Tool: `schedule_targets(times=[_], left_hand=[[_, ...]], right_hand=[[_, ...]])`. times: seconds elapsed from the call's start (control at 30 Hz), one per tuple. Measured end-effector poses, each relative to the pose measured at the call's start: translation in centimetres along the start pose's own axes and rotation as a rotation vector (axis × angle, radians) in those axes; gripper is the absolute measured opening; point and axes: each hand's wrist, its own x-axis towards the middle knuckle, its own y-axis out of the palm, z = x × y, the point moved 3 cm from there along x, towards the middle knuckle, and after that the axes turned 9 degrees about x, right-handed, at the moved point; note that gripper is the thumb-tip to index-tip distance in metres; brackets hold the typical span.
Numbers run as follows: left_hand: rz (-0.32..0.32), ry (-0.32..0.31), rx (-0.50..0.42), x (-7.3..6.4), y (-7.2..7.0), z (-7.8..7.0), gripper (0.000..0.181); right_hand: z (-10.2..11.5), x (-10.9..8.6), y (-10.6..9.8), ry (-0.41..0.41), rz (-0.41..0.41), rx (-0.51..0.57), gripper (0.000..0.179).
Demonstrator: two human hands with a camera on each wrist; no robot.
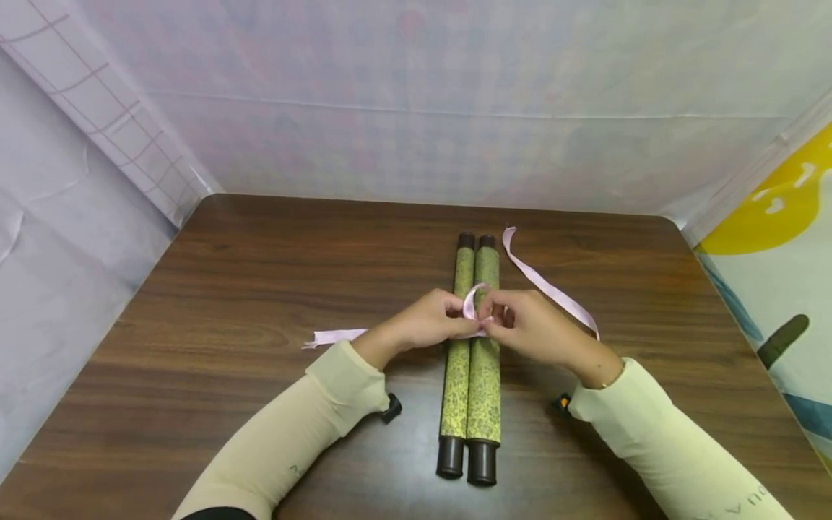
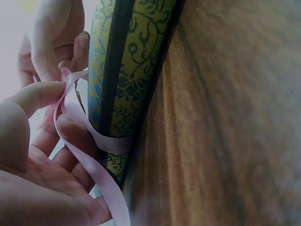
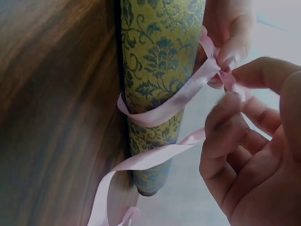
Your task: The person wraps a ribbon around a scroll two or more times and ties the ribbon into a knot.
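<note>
Head view: we noted two brocade rolls [image 1: 484, 393] side by side on the table [image 1: 279, 274], with pink ribbon [image 1: 550, 290] around their middle and tails out to both sides of them. Above the rolls, the left hand [image 1: 432, 318] and right hand [image 1: 536, 332] pinched the ribbon. We judged the rolls stiff and fairly light, best held mid-length; the ribbon limp, slippery, best gripped near its crossing.

Left wrist view: thumb and fingers nipped that crossing beside the rolls; dark scrollwork covered yellow-green cloth.

Right wrist view: fingertips gripped satiny ribbon beside the rolls' leafy pattern.
</note>
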Motion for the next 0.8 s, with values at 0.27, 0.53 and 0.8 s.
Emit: schedule_targets(times=[0.27,0.53,0.8], left_hand=[[-0.003,0.008,0.041,0.0,-0.1,0.1,0.019],[-0.009,0.017,0.065,0.0,-0.1,0.0,0.019],[0.004,0.022,0.058,-0.1,0.0,-0.1,0.017]], right_hand=[[-0.4,-0.2,-0.3,0.038,-0.067,0.063,0.01],[-0.6,-0.2,-0.5,0.057,-0.095,0.081,0.007],[-0.5,-0.1,0.1,0.07,-0.043,0.08,0.01]])
